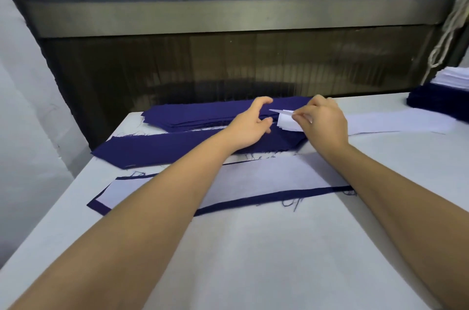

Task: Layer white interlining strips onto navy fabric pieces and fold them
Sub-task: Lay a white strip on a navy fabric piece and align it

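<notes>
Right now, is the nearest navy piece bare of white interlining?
No, a white interlining strip lies on the nearest navy piece, leaving only a navy border.

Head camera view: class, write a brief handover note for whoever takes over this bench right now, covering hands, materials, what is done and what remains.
Left hand: fingers curled over the end of the navy stack.
Right hand: pinches the raised end of a white interlining strip; more white strips lie to the right.
Done: one layered piece, white on navy, lies nearest, not yet folded.
Left: the single navy piece still needs a strip, then the stack, then the folding.
</notes>
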A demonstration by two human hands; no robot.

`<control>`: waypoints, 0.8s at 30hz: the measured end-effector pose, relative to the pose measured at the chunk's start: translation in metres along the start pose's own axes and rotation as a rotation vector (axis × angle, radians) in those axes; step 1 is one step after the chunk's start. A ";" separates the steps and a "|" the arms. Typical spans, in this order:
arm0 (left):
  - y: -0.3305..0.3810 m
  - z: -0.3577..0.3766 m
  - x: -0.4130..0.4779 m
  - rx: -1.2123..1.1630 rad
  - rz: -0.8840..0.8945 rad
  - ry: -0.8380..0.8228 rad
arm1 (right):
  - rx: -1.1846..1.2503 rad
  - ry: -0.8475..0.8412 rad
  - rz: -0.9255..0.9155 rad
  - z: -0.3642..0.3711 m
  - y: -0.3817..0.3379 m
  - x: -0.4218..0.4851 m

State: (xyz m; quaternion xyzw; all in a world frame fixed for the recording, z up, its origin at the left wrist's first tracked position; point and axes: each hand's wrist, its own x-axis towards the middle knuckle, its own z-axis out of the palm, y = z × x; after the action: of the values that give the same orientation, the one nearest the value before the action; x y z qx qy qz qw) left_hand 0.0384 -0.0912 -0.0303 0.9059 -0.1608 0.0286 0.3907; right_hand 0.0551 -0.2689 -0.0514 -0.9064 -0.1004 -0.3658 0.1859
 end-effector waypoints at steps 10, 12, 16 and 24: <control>0.014 -0.001 -0.003 -0.391 -0.241 0.148 | -0.040 -0.042 -0.191 -0.003 -0.014 -0.006; 0.009 -0.007 -0.010 -0.407 -0.234 0.238 | -0.094 -0.105 -0.175 -0.004 -0.011 -0.007; -0.004 -0.031 -0.028 -0.422 -0.220 0.442 | -0.175 -0.197 -0.032 -0.008 0.006 -0.007; -0.038 -0.080 -0.080 -0.355 -0.286 0.556 | -0.291 -0.179 0.159 -0.023 0.020 -0.011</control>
State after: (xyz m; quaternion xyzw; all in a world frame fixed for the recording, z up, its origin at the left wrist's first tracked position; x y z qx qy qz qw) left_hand -0.0198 0.0126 -0.0158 0.7948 0.0774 0.1907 0.5709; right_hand 0.0388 -0.2968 -0.0493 -0.9577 0.0091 -0.2785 0.0716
